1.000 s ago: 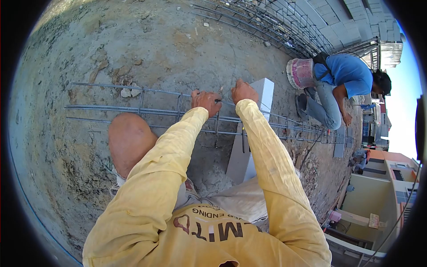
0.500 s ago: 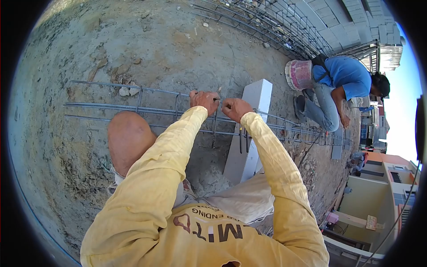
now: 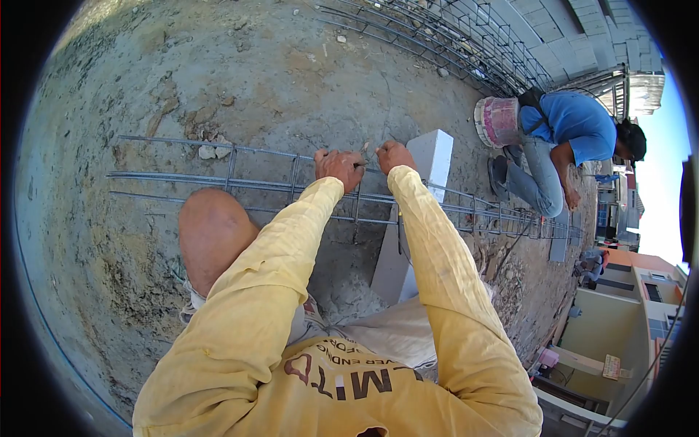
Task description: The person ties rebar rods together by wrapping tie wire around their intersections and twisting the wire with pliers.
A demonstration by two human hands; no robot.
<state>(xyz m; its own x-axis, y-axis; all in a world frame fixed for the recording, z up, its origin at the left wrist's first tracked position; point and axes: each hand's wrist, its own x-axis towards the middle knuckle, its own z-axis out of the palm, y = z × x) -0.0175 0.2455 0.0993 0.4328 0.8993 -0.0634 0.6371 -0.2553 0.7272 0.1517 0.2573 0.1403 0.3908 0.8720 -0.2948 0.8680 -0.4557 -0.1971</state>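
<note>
A long rebar cage [image 3: 262,180], made of thin steel bars with square stirrups, lies across the ground before me. My left hand [image 3: 339,167] is closed over its far bar, beside a stirrup; what the fingers pinch is too small to make out. Just to the right, my right hand [image 3: 395,155] is closed too, slightly beyond the same bar, and its fingertips hide whatever they hold. Under the cage stands a pale concrete block [image 3: 431,156], partly covered by my right sleeve. A dark-handled tool [image 3: 400,233] shows beside that sleeve against the block.
A co-worker in a blue shirt [image 3: 575,127] squats at the right by the cage's far end, beside a pink and white bucket [image 3: 497,122]. More rebar cages [image 3: 451,44] lie behind, near a block wall [image 3: 568,44]. Small stones [image 3: 211,151] dot the dirt.
My right hand has moved up and slightly right, away from my left hand. The left hand stays at about the same place on the cage. The view has shifted slightly.
</note>
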